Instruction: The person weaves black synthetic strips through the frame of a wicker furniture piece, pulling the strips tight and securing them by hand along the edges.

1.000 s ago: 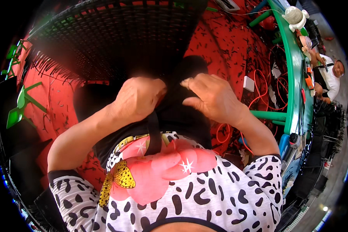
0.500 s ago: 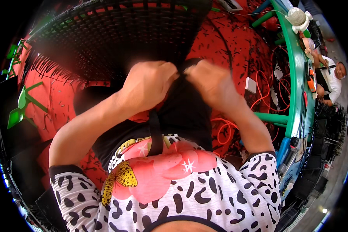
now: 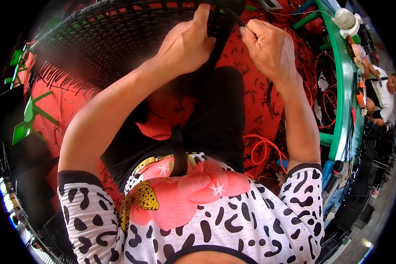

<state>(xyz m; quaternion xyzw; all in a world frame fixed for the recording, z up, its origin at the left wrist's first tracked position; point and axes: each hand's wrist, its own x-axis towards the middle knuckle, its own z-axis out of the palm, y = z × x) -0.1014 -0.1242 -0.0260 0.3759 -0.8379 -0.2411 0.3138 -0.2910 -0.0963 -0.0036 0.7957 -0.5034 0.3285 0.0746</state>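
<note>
A dark woven panel, like a piece of wicker furniture in black flat strips, leans before me with loose strip ends hanging at its lower left. My left hand lies against its right part; the index finger stretches up to the top rim and the thumb stands apart. Off the panel's right corner, my right hand is closed in a pinch on a thin black strip that runs to the corner. Most of the strip's end is hidden in the fingers.
Black strip scraps litter the red floor covering. A green bench at right carries a white spool-like object and an orange tool. Red tubing coils beneath. Another person sits beyond. Green frames stand left.
Both hands were together in front of the panel's lower right. They have moved up and apart, the left to the top rim, the right outward with the strip.
</note>
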